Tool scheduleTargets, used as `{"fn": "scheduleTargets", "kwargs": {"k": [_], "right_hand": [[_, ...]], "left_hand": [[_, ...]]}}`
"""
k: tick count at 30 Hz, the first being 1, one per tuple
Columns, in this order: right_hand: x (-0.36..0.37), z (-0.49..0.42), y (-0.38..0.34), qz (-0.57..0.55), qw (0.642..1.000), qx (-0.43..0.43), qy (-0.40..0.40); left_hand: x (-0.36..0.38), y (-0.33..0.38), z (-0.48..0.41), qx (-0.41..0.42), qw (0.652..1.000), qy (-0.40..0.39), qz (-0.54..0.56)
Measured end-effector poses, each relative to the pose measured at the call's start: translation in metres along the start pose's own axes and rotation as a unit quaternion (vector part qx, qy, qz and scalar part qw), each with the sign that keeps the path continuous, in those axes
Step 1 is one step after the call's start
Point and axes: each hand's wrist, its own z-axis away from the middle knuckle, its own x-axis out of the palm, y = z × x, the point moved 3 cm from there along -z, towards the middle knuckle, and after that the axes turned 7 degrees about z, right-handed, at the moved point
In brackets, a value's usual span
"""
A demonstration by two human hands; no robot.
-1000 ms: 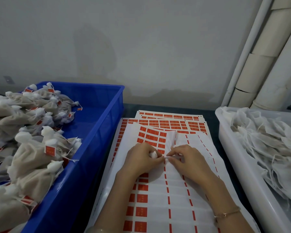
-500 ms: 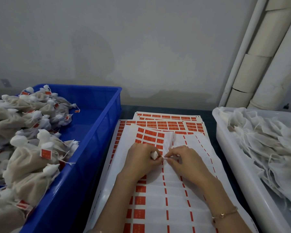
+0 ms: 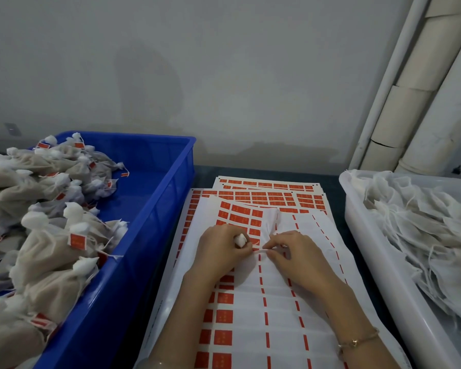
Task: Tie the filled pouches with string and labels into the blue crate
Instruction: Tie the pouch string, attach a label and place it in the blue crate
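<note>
My left hand [image 3: 221,249] grips a pouch, and only its white gathered top [image 3: 240,239] pokes out of my fist. My right hand [image 3: 293,255] pinches the pouch's thin string [image 3: 260,251], which runs taut between the two hands. Both hands hover over a stack of label sheets [image 3: 277,315] with red labels. To the left stands the blue crate [image 3: 155,209], heaped with tied pouches [image 3: 45,251] that carry red labels.
A white tub [image 3: 383,275] at the right holds several loose white pouches [image 3: 423,235]. More label sheets [image 3: 266,190] lie fanned out behind the hands. A grey wall and pale pipes [image 3: 415,102] close off the back.
My right hand has drawn the string a little to the right, away from my left fist. The left hand still grips the pouch over the sheets.
</note>
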Motion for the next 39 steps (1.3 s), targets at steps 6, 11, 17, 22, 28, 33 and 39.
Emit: {"fn": "scheduleTargets", "kwargs": {"k": [6,11,17,22,28,33,39], "right_hand": [[0.001,0.0,0.0,0.001,1.0,0.009,0.006],[0.003,0.0,0.0,0.003,1.0,0.01,0.012],[0.002,-0.001,0.0,0.009,1.0,0.003,0.013],[0.002,-0.001,0.001,0.002,1.0,0.002,0.013],[0.002,-0.001,0.002,-0.012,1.0,0.011,0.012],[0.003,-0.001,0.003,-0.017,1.0,0.014,0.013],[0.003,-0.002,0.002,-0.013,1.0,0.018,0.013]], "left_hand": [[0.003,0.002,0.0,-0.006,1.0,-0.017,-0.004],[0.007,0.007,-0.003,0.015,0.999,0.003,-0.039],[0.009,0.01,-0.002,0.053,0.997,0.004,-0.056],[0.007,0.009,-0.001,0.049,0.998,-0.002,-0.043],[0.007,0.003,-0.002,0.001,1.0,-0.011,0.0],[0.003,-0.005,-0.004,-0.029,0.999,-0.001,0.02],[0.005,-0.004,-0.004,-0.016,1.0,-0.018,0.02]]}}
